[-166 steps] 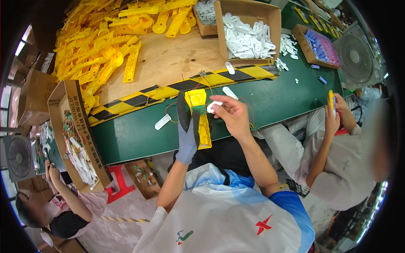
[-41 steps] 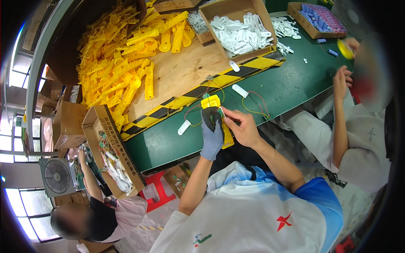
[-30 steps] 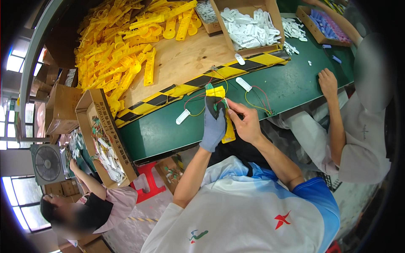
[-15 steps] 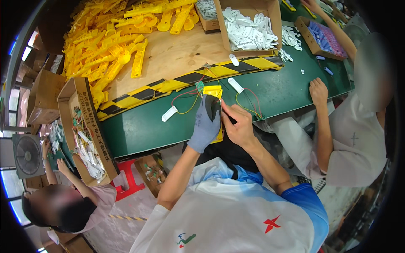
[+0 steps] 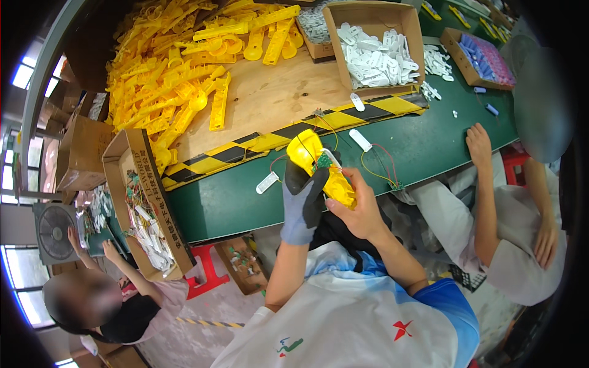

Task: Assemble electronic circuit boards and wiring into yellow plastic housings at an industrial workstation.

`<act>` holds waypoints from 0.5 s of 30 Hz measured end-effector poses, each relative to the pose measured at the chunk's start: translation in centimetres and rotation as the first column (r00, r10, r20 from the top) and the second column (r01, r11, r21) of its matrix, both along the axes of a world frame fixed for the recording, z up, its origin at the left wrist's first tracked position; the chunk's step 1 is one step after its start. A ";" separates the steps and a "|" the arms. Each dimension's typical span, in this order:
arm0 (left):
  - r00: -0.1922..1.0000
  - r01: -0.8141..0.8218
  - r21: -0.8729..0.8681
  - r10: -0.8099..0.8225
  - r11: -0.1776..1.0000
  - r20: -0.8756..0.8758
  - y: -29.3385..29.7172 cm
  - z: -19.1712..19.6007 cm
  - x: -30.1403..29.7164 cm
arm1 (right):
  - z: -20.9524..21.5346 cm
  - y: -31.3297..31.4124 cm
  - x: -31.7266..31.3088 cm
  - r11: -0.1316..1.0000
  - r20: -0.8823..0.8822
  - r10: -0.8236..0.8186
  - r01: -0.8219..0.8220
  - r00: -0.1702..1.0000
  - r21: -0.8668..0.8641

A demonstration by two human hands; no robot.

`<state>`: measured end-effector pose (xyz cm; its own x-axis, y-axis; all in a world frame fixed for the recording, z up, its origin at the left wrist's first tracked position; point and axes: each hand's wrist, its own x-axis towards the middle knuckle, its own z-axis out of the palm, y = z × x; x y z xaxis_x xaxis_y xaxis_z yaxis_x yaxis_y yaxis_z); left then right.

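Note:
My left hand point(image 5: 299, 205), in a grey glove with dark fingers, is closed around a yellow plastic housing point(image 5: 304, 150) just over the table's front edge. The housing is tilted, its wide rounded end pointing away from me. My bare right hand point(image 5: 363, 213) grips the nearer end, thumb laid along it. Between the hands a small green circuit board point(image 5: 323, 161) with thin wires sits at the housing; whether it is fixed there I cannot tell. To the left lies a white plastic piece point(image 5: 267, 183) on red and yellow wires. Another white piece point(image 5: 360, 140) is wired to a second board point(image 5: 397, 185).
Yellow housings point(image 5: 165, 92) are heaped on a wooden board edged with striped tape point(image 5: 270, 142). A carton of white parts point(image 5: 377, 58) stands behind. At left, an open carton point(image 5: 147, 214) holds wired boards. Co-workers sit both sides; one's hand point(image 5: 478, 144) rests on the green table point(image 5: 211, 211).
The yellow housing has been tilted and turned, so its rounded end shows. The green board, earlier beside its far end, is now between my hands. The whole view has shifted slightly.

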<state>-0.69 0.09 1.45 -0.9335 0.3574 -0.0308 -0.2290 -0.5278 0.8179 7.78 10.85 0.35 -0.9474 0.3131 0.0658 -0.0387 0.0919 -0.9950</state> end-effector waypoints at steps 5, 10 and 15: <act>0.982 0.151 0.180 -0.168 0.972 0.081 -1.8 -1.5 -1.1 | 1.8 1.3 0.2 0.987 0.037 0.143 -0.145 0.989 0.064; 0.997 0.071 -0.107 -0.071 0.992 0.002 -0.6 -0.2 0.0 | 1.3 2.8 1.3 0.987 0.067 0.050 -0.059 0.997 0.148; 0.822 -0.468 -0.549 0.114 0.692 -0.558 -3.1 -0.3 -7.7 | 0.2 13.4 2.7 0.706 -0.133 -0.562 0.557 0.816 0.438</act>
